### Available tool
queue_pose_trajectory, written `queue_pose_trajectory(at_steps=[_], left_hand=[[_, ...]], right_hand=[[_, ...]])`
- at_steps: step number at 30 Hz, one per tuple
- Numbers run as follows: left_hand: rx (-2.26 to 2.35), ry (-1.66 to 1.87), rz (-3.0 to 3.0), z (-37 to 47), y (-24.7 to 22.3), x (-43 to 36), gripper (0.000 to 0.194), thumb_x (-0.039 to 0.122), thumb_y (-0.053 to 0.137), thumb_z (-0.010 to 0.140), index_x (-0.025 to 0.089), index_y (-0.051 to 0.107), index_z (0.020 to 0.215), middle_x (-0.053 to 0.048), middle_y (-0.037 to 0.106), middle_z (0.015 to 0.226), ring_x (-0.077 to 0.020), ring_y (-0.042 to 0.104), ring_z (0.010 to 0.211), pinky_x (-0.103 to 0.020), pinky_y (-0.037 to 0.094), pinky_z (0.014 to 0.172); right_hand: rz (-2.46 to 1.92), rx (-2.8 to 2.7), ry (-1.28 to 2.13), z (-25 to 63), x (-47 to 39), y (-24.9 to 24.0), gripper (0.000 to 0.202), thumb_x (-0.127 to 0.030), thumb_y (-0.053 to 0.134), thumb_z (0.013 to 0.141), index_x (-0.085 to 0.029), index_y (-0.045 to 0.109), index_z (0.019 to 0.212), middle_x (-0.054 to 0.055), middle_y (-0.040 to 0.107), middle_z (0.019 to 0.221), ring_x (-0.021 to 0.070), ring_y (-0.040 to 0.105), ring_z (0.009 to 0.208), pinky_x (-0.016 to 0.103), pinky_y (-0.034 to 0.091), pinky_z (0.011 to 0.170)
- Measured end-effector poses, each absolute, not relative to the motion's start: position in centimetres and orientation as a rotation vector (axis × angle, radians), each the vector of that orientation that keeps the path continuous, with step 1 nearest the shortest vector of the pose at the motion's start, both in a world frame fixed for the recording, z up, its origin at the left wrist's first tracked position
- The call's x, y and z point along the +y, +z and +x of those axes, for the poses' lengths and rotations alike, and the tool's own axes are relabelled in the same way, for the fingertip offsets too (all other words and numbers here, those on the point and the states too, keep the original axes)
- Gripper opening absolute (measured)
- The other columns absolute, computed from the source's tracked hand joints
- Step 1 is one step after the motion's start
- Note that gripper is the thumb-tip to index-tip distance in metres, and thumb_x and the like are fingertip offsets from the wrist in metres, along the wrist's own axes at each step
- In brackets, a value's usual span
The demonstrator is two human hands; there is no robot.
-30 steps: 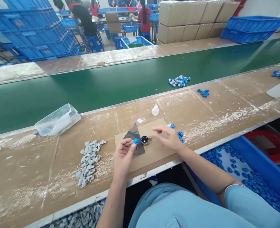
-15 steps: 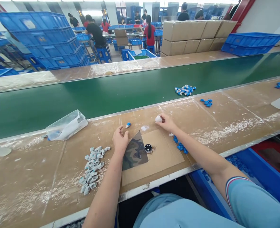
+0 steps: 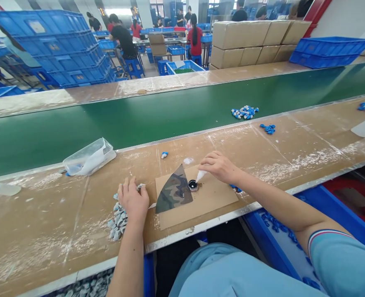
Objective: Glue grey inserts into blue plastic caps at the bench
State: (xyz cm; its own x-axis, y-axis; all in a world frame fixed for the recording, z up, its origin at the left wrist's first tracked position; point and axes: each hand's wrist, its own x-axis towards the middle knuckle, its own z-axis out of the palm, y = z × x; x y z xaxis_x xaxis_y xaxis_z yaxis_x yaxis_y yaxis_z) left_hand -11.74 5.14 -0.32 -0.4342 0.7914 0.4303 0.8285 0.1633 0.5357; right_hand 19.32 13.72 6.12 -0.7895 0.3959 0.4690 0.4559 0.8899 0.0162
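Note:
My right hand [image 3: 219,167] is closed around a small white squeeze bottle [image 3: 200,175] with a pointed nozzle, tilted down to the left. Its tip is at the edge of a small round pot [image 3: 193,185] of dark liquid on a cardboard sheet [image 3: 215,202]. Beside the pot lies a camouflage-patterned piece [image 3: 174,194]. My left hand [image 3: 133,198] rests over the top of a pile of small grey pieces [image 3: 118,222], fingers slightly apart and bent. The hand hides part of the pile. Farther back lies a single blue-and-white piece [image 3: 164,155].
A clear plastic tray [image 3: 91,159] lies at the back left by the green belt [image 3: 157,111]. Blue-and-white pieces [image 3: 245,112] sit on the belt, blue pieces [image 3: 268,128] on the table. A blue bin [image 3: 263,231] stands below the edge. Several people work beyond.
My left hand has moved left from beside the blue-and-white piece to the grey pile. My right hand has brought the white bottle down and nearer, to the pot.

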Motion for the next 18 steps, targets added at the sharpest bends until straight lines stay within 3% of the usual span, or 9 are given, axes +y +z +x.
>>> queue_pose_trajectory(at_steps=[3, 8, 18], left_hand=[[-2.424, -1.100, -1.560, -12.1, -0.9, 5.4, 0.035, 0.031, 0.050, 0.078, 0.017, 0.063, 0.107, -0.019, 0.057, 0.124, -0.0393, 0.037, 0.129, -0.061, 0.027, 0.103], [-2.404, -1.073, -1.587, -11.9, -1.7, 5.1, 0.023, 0.030, 0.049, 0.080, 0.021, 0.067, 0.091, -0.013, 0.063, 0.108, -0.0355, 0.044, 0.123, -0.056, 0.029, 0.102], [-2.364, -1.116, -1.646, -12.1, -1.9, 5.1, 0.023, 0.028, 0.047, 0.080, 0.018, 0.065, 0.092, -0.015, 0.063, 0.109, -0.0318, 0.047, 0.116, -0.050, 0.031, 0.104]], right_hand=[[-0.563, -2.613, -0.292, 18.9, 13.2, 7.0, 0.027, -0.013, 0.043, 0.095, -0.021, 0.067, 0.100, 0.004, 0.071, 0.093, 0.0174, 0.053, 0.089, 0.033, 0.037, 0.081], [-0.495, -2.613, -0.408, 18.6, 12.7, 8.3, 0.029, -0.011, 0.038, 0.097, -0.020, 0.066, 0.101, 0.002, 0.071, 0.091, 0.0163, 0.051, 0.086, 0.033, 0.035, 0.082], [-0.522, -2.741, -0.398, 18.5, 12.5, 9.7, 0.034, -0.013, 0.032, 0.099, -0.024, 0.064, 0.104, 0.002, 0.069, 0.090, 0.0163, 0.050, 0.082, 0.035, 0.036, 0.080]])
